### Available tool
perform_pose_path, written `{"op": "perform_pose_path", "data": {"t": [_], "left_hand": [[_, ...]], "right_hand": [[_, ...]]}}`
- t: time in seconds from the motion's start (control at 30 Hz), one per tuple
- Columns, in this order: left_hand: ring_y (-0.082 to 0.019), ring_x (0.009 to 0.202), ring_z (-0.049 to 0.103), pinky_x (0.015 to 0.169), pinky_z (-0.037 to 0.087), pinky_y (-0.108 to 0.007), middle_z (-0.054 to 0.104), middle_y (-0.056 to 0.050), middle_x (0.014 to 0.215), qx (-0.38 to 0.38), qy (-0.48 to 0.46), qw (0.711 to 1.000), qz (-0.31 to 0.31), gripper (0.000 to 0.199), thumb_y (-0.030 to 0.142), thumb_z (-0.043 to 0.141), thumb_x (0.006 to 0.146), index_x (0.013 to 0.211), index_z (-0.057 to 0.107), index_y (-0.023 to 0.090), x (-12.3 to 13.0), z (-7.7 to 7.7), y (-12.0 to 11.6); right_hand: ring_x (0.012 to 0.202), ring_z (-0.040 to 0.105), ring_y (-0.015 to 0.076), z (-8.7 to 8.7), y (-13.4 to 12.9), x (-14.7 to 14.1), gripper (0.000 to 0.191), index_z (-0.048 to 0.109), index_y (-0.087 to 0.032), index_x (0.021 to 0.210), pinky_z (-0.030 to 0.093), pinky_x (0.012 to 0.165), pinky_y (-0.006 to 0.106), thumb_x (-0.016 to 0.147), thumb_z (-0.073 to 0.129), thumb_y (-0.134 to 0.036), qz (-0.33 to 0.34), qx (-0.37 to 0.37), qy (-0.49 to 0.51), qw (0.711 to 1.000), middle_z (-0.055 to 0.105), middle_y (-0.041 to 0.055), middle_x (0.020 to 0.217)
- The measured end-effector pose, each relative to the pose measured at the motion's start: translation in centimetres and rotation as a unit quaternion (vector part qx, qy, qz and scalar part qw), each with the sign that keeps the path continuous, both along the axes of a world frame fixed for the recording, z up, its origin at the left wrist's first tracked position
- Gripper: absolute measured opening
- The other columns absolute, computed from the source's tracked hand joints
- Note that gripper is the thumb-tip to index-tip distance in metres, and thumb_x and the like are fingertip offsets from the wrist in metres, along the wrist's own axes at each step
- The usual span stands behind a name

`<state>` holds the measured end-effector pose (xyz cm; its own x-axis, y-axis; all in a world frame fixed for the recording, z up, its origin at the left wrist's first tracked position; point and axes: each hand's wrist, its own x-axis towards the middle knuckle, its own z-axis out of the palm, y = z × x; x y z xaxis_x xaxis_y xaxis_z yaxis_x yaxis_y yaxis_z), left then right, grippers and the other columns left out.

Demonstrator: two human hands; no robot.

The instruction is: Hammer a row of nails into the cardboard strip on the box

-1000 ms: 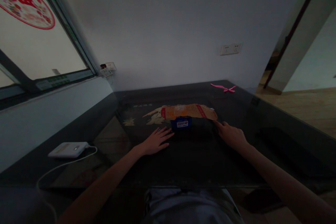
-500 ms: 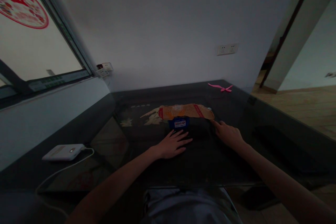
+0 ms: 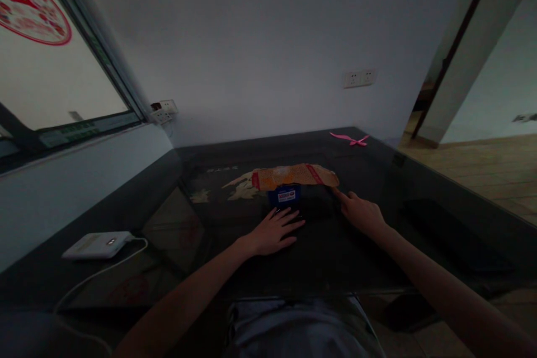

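Observation:
A long brown patterned packet (image 3: 287, 176) with red bands lies crosswise on the dark table. Under its front edge stands a small blue box (image 3: 284, 196) with a white label, partly covered by the packet. My left hand (image 3: 274, 232) rests flat just in front of the box, fingers spread, holding nothing. At the packet's right end, my right hand (image 3: 361, 213) has one finger stretched out to its corner. The other fingers look partly bent and are dim. Whether that fingertip presses on the packet or only meets its edge, I cannot tell.
A white power bank (image 3: 98, 245) with a white cable (image 3: 96, 273) lies at the left. A pink ribbon (image 3: 352, 140) is near the table's far right corner. On the right lies a dark flat object (image 3: 455, 235). The wall (image 3: 251, 56) rises behind the table (image 3: 319, 268).
The whole view has shifted slightly, so everything sits a little further left. Both hands keep nearly the same pose beside the box and packet.

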<state>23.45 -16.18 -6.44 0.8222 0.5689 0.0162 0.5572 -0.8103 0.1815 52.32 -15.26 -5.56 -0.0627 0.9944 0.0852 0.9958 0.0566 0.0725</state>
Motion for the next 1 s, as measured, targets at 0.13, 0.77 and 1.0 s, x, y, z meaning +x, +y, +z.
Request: {"op": "perform_pose_path", "data": {"t": [0.13,0.77,1.0], "left_hand": [[-0.025,0.139,0.009,0.110,0.008,-0.052,0.015,0.000,0.152,-0.008,0.003,1.000,-0.006,0.055,0.049,0.029,0.091,0.143,0.016,0.036,-0.1,-0.1,-0.3],[-0.021,0.094,0.061,0.087,0.047,-0.036,0.064,-0.010,0.102,-0.059,-0.353,0.879,0.314,0.026,0.023,0.053,0.079,0.103,0.056,0.014,-3.7,-1.3,5.1],[-0.025,0.122,0.046,0.105,0.032,-0.042,0.049,-0.014,0.131,-0.098,-0.369,0.888,0.258,0.055,0.022,0.057,0.076,0.128,0.040,0.014,-2.8,-2.6,5.7]], "right_hand": [[0.081,0.065,0.0280,0.1,-0.1,-0.2,0.053,0.022,-0.029,0.144,0.048,0.061,0.037,0.091,0.032,-0.030,0.002,0.003,0.002,1.000,0.059,0.0121,0.104],[0.116,0.049,0.0269,-0.9,2.0,-6.3,0.052,0.040,-0.009,0.131,0.040,0.097,0.041,0.081,0.052,-0.019,0.176,0.064,0.269,0.945,0.053,0.0179,0.124],[0.116,0.051,0.0241,-2.7,4.6,-8.5,0.059,0.036,-0.005,0.131,0.039,0.100,0.038,0.075,0.053,-0.011,0.162,0.025,0.406,0.899,0.051,0.0200,0.128]]}}
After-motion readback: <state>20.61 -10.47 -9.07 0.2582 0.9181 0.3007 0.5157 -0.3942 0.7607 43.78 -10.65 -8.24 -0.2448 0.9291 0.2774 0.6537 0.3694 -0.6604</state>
